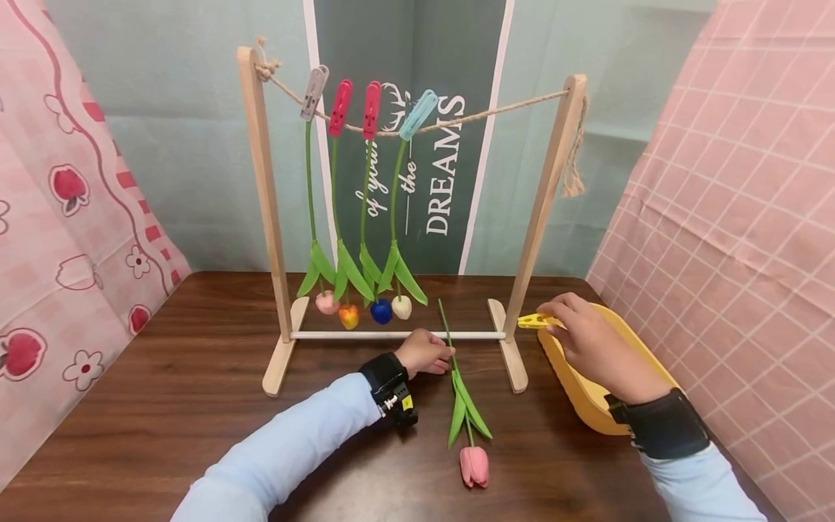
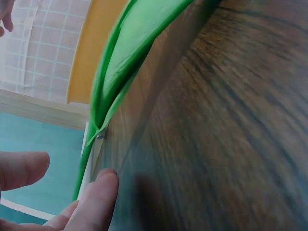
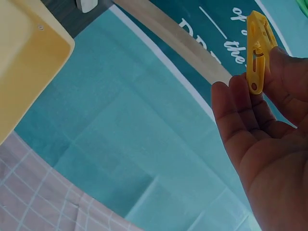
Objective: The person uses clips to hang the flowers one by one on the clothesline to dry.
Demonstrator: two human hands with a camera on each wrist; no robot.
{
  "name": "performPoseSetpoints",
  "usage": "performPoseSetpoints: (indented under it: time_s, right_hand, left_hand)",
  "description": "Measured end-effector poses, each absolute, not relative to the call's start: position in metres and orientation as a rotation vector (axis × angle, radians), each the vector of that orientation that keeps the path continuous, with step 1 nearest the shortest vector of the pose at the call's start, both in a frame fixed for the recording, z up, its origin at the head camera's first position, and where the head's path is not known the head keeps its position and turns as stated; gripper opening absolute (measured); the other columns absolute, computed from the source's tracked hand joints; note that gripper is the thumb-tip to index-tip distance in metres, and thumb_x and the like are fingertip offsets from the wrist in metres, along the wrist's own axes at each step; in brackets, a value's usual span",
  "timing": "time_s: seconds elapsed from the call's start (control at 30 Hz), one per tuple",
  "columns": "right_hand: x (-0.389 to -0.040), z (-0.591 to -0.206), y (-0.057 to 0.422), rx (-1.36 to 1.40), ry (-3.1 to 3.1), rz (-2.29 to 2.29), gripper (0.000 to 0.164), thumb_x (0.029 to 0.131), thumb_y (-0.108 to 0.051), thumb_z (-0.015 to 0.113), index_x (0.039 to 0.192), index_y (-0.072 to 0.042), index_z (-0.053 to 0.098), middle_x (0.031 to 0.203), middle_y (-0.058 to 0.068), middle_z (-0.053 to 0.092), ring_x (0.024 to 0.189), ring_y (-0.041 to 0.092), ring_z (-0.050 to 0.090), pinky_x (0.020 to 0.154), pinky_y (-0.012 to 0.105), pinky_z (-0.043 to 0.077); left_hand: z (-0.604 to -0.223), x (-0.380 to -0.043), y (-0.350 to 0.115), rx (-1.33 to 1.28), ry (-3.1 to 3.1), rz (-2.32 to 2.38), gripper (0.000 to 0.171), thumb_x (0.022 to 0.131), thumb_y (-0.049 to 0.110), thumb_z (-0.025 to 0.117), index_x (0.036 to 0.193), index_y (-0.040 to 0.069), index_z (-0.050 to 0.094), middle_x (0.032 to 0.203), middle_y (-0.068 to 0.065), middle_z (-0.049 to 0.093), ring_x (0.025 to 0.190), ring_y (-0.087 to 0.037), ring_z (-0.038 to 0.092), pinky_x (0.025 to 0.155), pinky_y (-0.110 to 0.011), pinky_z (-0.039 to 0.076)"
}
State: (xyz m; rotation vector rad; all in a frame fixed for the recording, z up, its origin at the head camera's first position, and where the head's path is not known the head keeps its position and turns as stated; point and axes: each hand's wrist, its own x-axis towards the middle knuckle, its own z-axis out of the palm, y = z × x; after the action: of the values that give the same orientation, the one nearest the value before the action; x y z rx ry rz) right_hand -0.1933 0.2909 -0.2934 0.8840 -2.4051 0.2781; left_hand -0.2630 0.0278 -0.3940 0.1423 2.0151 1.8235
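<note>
A pink artificial tulip [image 1: 474,465] lies on the table, its bloom toward me and its green stem pointing at the rack. My left hand [image 1: 422,353] is beside the stem, fingertips right at it. In the left wrist view, the thumb and fingers [image 2: 98,197] stand apart near the stem, below a green leaf [image 2: 130,48]. My right hand [image 1: 596,348] pinches a yellow clothespin [image 3: 258,53] between thumb and fingers, over the yellow bin's near edge. On the rope [image 1: 496,111], a gray, two red and one light blue clothespin [image 1: 418,114] hold several tulips upside down.
The wooden rack [image 1: 545,196] stands on the brown table [image 1: 189,391], with a white bar [image 1: 398,335] low between its posts. A yellow bin [image 1: 574,388] sits at the right by the pink checked cloth [image 1: 724,239]. A printed curtain [image 1: 176,181] hangs behind.
</note>
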Motion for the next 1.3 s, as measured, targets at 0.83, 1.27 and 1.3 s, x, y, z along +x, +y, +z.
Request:
performPoseSetpoints:
  time_s: [0.83, 1.27, 1.3]
  right_hand:
    - [-0.192, -0.299, 0.289, 0.918, -2.388, 0.297, 0.035, 0.072, 0.013, 0.077, 0.104, 0.006, 0.062, 0.096, 0.013, 0.055, 0.085, 0.028, 0.056, 0.07, 0.044, 0.052]
    - [-0.198, -0.282, 0.285, 1.01, -2.285, 0.239, 0.038, 0.07, 0.016, 0.076, 0.104, 0.006, 0.061, 0.095, 0.015, 0.056, 0.084, 0.03, 0.057, 0.069, 0.043, 0.051]
    - [-0.198, -0.279, 0.285, 1.015, -2.281, 0.24, 0.038, 0.07, 0.016, 0.076, 0.104, 0.006, 0.062, 0.096, 0.015, 0.056, 0.085, 0.029, 0.057, 0.069, 0.042, 0.051]
  left_hand:
    - [-0.409, -0.269, 0.052, 0.112, 1.926, 1.895, 0.017, 0.084, -0.019, 0.058, 0.082, -0.004, 0.051, 0.085, -0.026, 0.066, 0.068, -0.025, 0.07, 0.065, -0.033, 0.058]
    - [-0.384, -0.255, 0.05, 0.251, 1.901, 2.023, 0.027, 0.089, -0.015, 0.055, 0.116, -0.017, 0.051, 0.099, -0.034, 0.063, 0.066, -0.018, 0.065, 0.069, -0.037, 0.058]
    - [-0.381, -0.253, 0.05, 0.268, 1.903, 2.034, 0.028, 0.089, -0.015, 0.055, 0.116, -0.017, 0.051, 0.097, -0.033, 0.064, 0.066, -0.019, 0.066, 0.068, -0.037, 0.058]
